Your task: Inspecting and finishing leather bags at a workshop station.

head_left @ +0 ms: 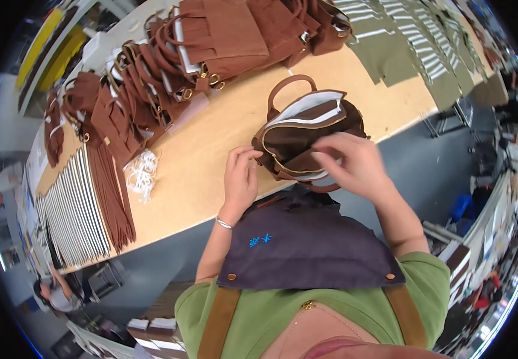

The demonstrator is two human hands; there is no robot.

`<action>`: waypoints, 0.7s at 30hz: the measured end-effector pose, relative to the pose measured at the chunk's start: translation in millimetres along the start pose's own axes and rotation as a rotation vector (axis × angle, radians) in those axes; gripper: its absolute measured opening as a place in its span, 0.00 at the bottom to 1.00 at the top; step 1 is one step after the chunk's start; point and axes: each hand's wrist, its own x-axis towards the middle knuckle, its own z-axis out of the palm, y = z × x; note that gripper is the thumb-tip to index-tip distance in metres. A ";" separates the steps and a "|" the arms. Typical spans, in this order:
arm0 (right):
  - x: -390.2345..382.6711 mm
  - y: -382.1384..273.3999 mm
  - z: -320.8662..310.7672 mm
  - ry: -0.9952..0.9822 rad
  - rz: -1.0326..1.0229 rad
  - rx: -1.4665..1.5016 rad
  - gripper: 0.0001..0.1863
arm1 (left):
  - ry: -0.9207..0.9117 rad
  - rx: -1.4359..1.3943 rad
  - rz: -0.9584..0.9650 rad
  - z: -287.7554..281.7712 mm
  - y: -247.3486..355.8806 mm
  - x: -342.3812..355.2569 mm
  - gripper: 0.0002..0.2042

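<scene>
A brown handbag [305, 165] stands before me near the table's front edge, its zipped top spread wide. Inside, a dark brown lining and a white sheet [316, 103] along the far side are visible. One looped handle [283, 90] rises at the back; the other hangs at the near side. My left hand [242, 179] has its fingers curled against the bag's left end. Over the right part of the opening is my right hand [355, 164], its fingers smeared by motion, so whether they grip anything is unclear.
Several brown handbags [229, 36] are heaped along the table's far side. At the left lie rows of striped strips [76, 209], brown straps [106, 191] and a bundle of white cord [142, 173]. Olive green pieces [393, 57] with white strips cover the far right of the table [205, 143].
</scene>
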 end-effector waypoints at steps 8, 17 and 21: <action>89.3 33.1 97.9 -0.744 0.023 -0.206 0.22 | 0.287 -0.255 -0.307 23.7 13.5 -25.8 0.07; 83.5 37.8 86.2 -0.729 0.444 0.824 0.10 | 0.136 -0.529 -0.391 14.6 15.2 -2.4 0.10; 80.2 15.6 60.5 -0.286 -0.039 -0.024 0.08 | 0.128 -0.440 -0.440 9.8 8.0 -1.7 0.11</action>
